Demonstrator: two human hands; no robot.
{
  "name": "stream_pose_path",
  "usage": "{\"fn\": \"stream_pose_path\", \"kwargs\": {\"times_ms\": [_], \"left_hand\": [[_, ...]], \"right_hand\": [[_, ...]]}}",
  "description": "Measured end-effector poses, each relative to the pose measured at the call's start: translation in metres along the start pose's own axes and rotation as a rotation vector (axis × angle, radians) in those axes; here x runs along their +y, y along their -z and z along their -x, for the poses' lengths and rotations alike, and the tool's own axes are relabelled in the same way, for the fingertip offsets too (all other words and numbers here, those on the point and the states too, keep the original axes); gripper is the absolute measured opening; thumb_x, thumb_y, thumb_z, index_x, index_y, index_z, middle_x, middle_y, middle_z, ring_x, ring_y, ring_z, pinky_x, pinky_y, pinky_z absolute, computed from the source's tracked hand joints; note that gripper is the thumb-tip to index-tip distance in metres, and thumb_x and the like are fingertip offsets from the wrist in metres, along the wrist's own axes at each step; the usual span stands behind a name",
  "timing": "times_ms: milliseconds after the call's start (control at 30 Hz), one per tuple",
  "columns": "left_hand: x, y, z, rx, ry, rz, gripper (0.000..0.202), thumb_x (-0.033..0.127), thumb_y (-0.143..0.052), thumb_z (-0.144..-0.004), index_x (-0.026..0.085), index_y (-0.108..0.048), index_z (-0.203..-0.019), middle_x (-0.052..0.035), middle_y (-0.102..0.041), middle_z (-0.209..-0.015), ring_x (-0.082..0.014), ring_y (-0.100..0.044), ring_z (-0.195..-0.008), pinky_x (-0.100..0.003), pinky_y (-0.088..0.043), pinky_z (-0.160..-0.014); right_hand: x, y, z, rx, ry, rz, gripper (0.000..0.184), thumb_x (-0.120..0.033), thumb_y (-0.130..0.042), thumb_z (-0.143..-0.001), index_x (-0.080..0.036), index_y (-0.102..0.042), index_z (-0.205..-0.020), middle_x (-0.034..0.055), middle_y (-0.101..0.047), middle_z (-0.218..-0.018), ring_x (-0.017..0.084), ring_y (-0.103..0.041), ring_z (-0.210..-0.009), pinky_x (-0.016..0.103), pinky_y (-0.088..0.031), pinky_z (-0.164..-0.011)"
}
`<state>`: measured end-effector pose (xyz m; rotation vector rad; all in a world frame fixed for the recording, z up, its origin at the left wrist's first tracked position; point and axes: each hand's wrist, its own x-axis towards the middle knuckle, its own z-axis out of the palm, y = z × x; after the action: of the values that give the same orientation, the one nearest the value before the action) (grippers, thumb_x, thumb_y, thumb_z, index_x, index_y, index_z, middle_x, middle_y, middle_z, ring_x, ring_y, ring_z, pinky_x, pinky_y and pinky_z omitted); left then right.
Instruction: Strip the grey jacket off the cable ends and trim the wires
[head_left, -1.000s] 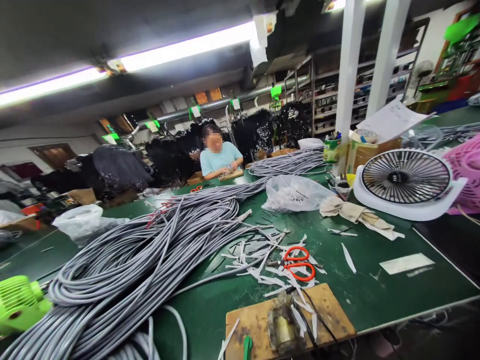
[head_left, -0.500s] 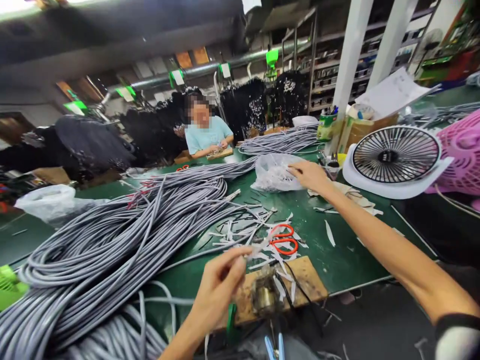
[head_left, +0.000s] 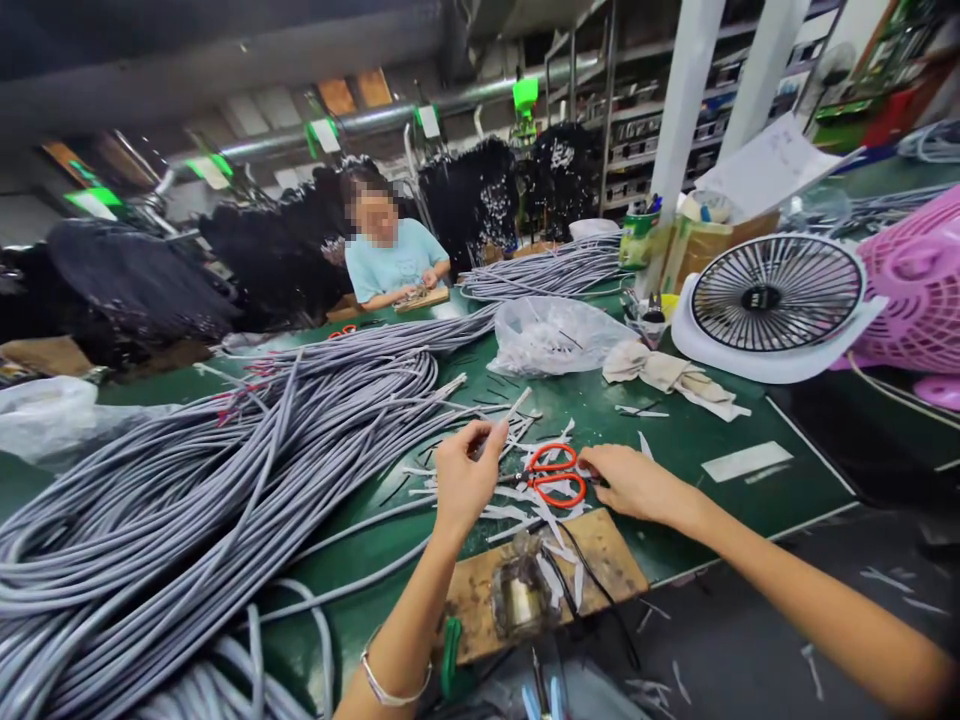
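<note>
My left hand is raised over the near part of the bench, thumb and fingers pinched on a slim off-white strip that points up and right. My right hand is low beside the scissors with red handles, its fingertips pressed together near the loops. Something small and dark shows at those fingertips; its kind is unclear. White scraps lie under and around the scissors. Just below the hands, a wooden board carries a small metal block with a dark cord.
Bundles of grey cable cover the left side. Farther back are a clear bag of small pieces, a folded cloth, a fan and a pink basket. A co-worker sits across the bench.
My right hand has come back from the clear bag to beside the scissors. The left hand has risen slightly, still pinching the strip. The view has shifted a little.
</note>
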<state>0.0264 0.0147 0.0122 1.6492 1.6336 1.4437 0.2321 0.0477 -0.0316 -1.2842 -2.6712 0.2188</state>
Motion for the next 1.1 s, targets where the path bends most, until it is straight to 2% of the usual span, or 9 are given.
{"fn": "stream_pose_path", "kwargs": {"times_ms": [167,367,433,533,633,733,767,900,1100], "left_hand": [[-0.016,0.001,0.003,-0.063,0.037,0.157,0.024,0.033,-0.054,-0.077,0.012,-0.064,-0.082,-0.0054,-0.065,-0.078,-0.0144,-0.057,-0.072,-0.023,-0.043,-0.067],[-0.018,0.007,0.010,-0.072,-0.022,0.165,0.023,0.027,-0.053,-0.079,0.015,-0.063,-0.097,-0.0075,-0.064,-0.093,-0.0165,-0.058,-0.085,-0.026,-0.044,-0.075],[-0.017,0.006,0.012,-0.060,0.008,0.176,0.023,0.027,-0.052,-0.080,0.015,-0.062,-0.097,-0.0067,-0.063,-0.089,-0.0151,-0.058,-0.079,-0.024,-0.045,-0.069],[-0.017,0.005,0.014,-0.082,0.067,0.219,0.024,0.029,-0.050,-0.081,0.013,-0.061,-0.096,-0.0040,-0.061,-0.073,-0.0110,-0.053,-0.060,-0.022,-0.043,-0.056],[-0.016,0.006,0.015,-0.127,0.102,0.291,0.024,0.029,-0.048,-0.082,0.011,-0.059,-0.095,-0.0022,-0.057,-0.066,-0.0081,-0.047,-0.050,-0.020,-0.038,-0.049],[-0.015,0.008,0.015,-0.169,0.124,0.368,0.024,0.031,-0.048,-0.082,0.011,-0.058,-0.092,-0.0005,-0.054,-0.063,-0.0063,-0.043,-0.047,-0.019,-0.033,-0.044],[-0.014,0.009,0.015,-0.188,0.132,0.394,0.024,0.031,-0.049,-0.082,0.011,-0.058,-0.091,0.0003,-0.052,-0.062,-0.0057,-0.041,-0.046,-0.018,-0.032,-0.043],[-0.012,0.011,0.017,-0.244,0.167,0.447,0.024,0.032,-0.050,-0.081,0.011,-0.058,-0.091,0.0016,-0.051,-0.060,-0.0044,-0.038,-0.043,-0.017,-0.029,-0.040],[-0.010,0.007,0.023,-0.290,0.203,0.403,0.026,0.032,-0.048,-0.082,0.012,-0.061,-0.094,0.0016,-0.051,-0.058,-0.0044,-0.038,-0.041,-0.017,-0.030,-0.040]], "right_hand": [[0.001,-0.009,0.012,0.084,-0.040,0.264,0.014,-0.007,-0.047,-0.069,-0.015,-0.055,-0.077,0.0076,-0.058,-0.078,0.021,-0.056,-0.075,0.030,-0.037,-0.065],[0.019,-0.001,0.018,0.078,-0.129,0.271,0.016,-0.009,-0.043,-0.074,-0.017,-0.055,-0.078,0.0060,-0.060,-0.073,0.019,-0.057,-0.069,0.029,-0.035,-0.062],[0.023,0.003,0.019,0.134,-0.170,0.149,0.017,-0.008,-0.039,-0.075,-0.018,-0.052,-0.079,0.0045,-0.059,-0.071,0.017,-0.056,-0.065,0.027,-0.035,-0.060],[0.019,0.009,0.012,0.306,-0.211,-0.226,0.015,-0.010,-0.032,-0.076,-0.019,-0.043,-0.071,0.0005,-0.053,-0.064,0.013,-0.049,-0.058,0.025,-0.035,-0.056],[-0.001,0.017,-0.007,0.436,-0.148,-0.719,0.013,-0.010,-0.031,-0.068,-0.020,-0.036,-0.063,-0.0021,-0.043,-0.060,0.011,-0.042,-0.056,0.023,-0.034,-0.053],[-0.029,0.030,-0.032,0.432,-0.079,-1.172,0.005,-0.015,-0.041,-0.066,-0.019,-0.038,-0.064,-0.0046,-0.035,-0.059,0.009,-0.034,-0.051,0.021,-0.030,-0.047],[-0.038,0.034,-0.039,0.414,-0.083,-1.233,0.004,-0.018,-0.046,-0.067,-0.018,-0.044,-0.070,-0.0047,-0.037,-0.060,0.008,-0.033,-0.051,0.021,-0.029,-0.047],[-0.055,0.041,-0.058,0.406,-0.116,-1.176,0.026,-0.036,-0.058,-0.072,-0.014,-0.064,-0.084,-0.0027,-0.045,-0.056,0.008,-0.036,-0.050,0.021,-0.027,-0.045],[-0.053,0.027,-0.058,0.477,-0.106,-1.369,0.023,-0.037,-0.059,-0.075,-0.015,-0.066,-0.076,-0.0004,-0.056,-0.057,0.008,-0.047,-0.049,0.020,-0.033,-0.044]]}}
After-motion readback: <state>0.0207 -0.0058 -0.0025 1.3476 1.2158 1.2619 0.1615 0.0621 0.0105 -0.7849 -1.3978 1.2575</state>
